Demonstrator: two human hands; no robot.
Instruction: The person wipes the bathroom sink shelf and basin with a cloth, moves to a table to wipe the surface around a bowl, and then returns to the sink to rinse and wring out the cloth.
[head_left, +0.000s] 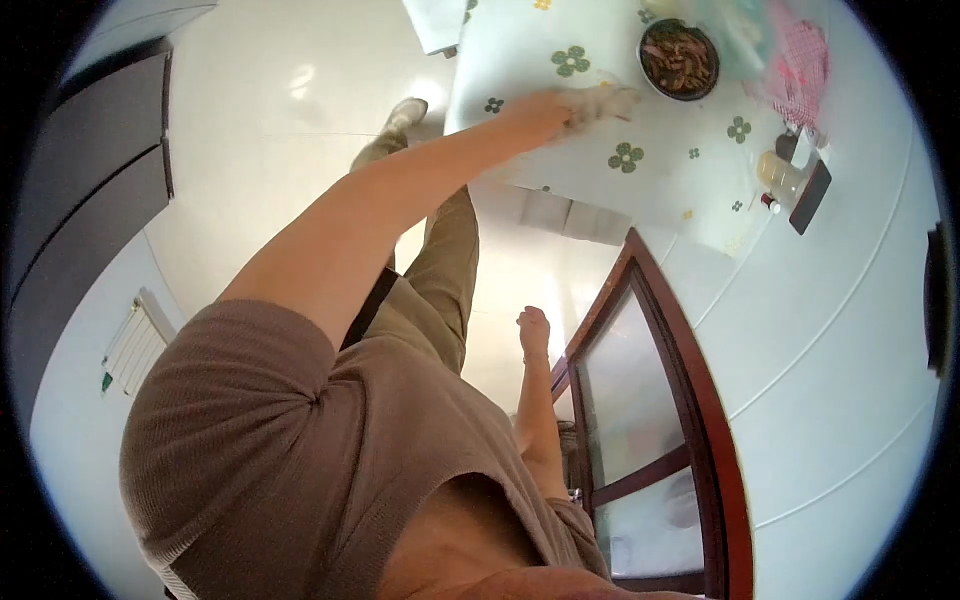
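My left hand point(598, 106) reaches over a white tablecloth point(540, 110) printed with green flowers. Motion smears its fingers, so whether they hold anything cannot be made out. Just beyond it stands a dark-rimmed bowl point(680, 60) of brownish food, apart from the hand. My right hand point(534, 330) hangs low beside my body, above the pale floor, its fingers curled into a loose fist. Nothing shows in it.
A pink checked cloth point(802, 65) and a pale translucent bag point(740, 35) lie past the bowl. Near the wall stands a bottle point(778, 174) beside a dark flat item point(811, 198). A brown-framed glass door point(640, 400) is at my right, dark cabinets point(90, 190) at my left.
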